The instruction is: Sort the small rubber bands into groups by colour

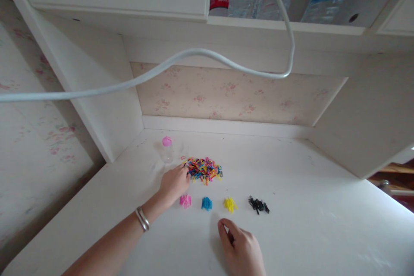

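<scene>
The white table carries everything here, and the biggest thing on it is the mixed heap of coloured bands, lying just beyond the fingertips of the left hand. That hand rests knuckles-up at the heap's near-left edge with its fingers curled onto the outermost pieces; whether a band is actually pinched cannot be told from this angle. A sound way to pick here would be to tease a single piece off the edge rather than dig into the middle, so the colours don't drag each other out. Nearer than that hand, in a row running to its right, sit four small sorted clusters: pink pile almost under its wrist, then blue pile, yellow pile and black pile. The right hand lies loosely curled on the table, nearer than the yellow pile, holding nothing visible. Beyond the left hand stands a small clear bottle with a pink cap.
</scene>
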The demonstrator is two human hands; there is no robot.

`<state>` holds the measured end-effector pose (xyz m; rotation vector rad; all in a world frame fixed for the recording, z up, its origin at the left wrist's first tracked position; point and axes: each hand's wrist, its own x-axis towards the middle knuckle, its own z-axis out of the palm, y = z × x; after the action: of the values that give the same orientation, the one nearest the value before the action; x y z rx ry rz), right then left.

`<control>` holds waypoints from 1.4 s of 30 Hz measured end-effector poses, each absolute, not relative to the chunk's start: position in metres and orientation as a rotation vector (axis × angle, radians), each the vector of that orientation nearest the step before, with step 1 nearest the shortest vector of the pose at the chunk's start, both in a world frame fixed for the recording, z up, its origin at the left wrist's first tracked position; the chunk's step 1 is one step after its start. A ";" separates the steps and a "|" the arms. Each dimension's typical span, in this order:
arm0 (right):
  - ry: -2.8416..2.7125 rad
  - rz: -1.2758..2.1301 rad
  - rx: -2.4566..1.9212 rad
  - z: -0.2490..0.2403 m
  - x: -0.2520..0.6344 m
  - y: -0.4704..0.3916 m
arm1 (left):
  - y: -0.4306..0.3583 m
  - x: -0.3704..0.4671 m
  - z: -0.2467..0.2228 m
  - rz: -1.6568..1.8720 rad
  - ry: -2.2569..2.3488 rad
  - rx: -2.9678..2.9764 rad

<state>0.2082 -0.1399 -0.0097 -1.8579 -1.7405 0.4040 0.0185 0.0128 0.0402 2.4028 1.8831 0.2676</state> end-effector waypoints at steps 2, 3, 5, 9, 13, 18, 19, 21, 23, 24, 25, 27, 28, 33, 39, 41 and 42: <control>-1.751 0.412 -1.853 -0.009 0.208 -0.141 | 0.016 0.020 0.039 0.245 1.884 2.402; -1.748 0.403 -1.853 -0.009 0.208 -0.141 | 0.017 0.020 0.038 0.234 1.887 2.401; -1.733 0.371 -1.852 -0.010 0.207 -0.141 | 0.017 0.021 0.037 0.221 1.895 2.401; -1.734 0.378 -1.849 -0.011 0.208 -0.141 | 0.015 0.022 0.038 0.217 1.909 2.412; -1.740 0.386 -1.859 -0.010 0.208 -0.140 | 0.015 0.019 0.039 0.230 1.908 2.417; -1.742 0.326 -1.865 -0.011 0.205 -0.140 | 0.015 0.015 0.038 0.256 1.887 2.406; -1.733 0.310 -1.865 -0.012 0.204 -0.140 | 0.015 0.015 0.039 0.255 1.886 2.399; -1.715 0.292 -1.868 -0.013 0.203 -0.140 | 0.015 0.014 0.041 0.250 1.895 2.383; -1.723 0.303 -1.871 -0.012 0.204 -0.140 | 0.013 0.014 0.044 0.253 1.905 2.373; -1.744 0.320 -1.874 -0.011 0.204 -0.140 | 0.013 0.013 0.046 0.259 1.908 2.371; -1.771 0.335 -1.877 -0.010 0.205 -0.140 | 0.012 0.013 0.048 0.267 1.906 2.373; -1.820 0.349 -1.889 -0.007 0.206 -0.140 | 0.009 0.012 0.052 0.286 1.899 2.380; -1.837 0.350 -1.895 -0.006 0.206 -0.140 | 0.007 0.012 0.054 0.307 1.889 2.381; -1.844 0.339 -1.904 -0.003 0.206 -0.141 | -0.008 0.013 0.056 0.370 1.735 2.352; -1.850 0.357 -1.909 -0.003 0.206 -0.141 | -0.029 0.023 0.048 0.181 1.610 2.424; -1.850 0.353 -1.902 -0.003 0.207 -0.141 | -0.033 0.027 0.046 0.126 1.617 2.455; -1.848 0.351 -1.900 -0.003 0.207 -0.142 | -0.034 0.030 0.045 0.098 1.624 2.469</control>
<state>0.2067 -0.1417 -0.0027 -1.9000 -1.8480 0.3511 0.0296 -0.0336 0.0449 2.4687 1.6235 0.0984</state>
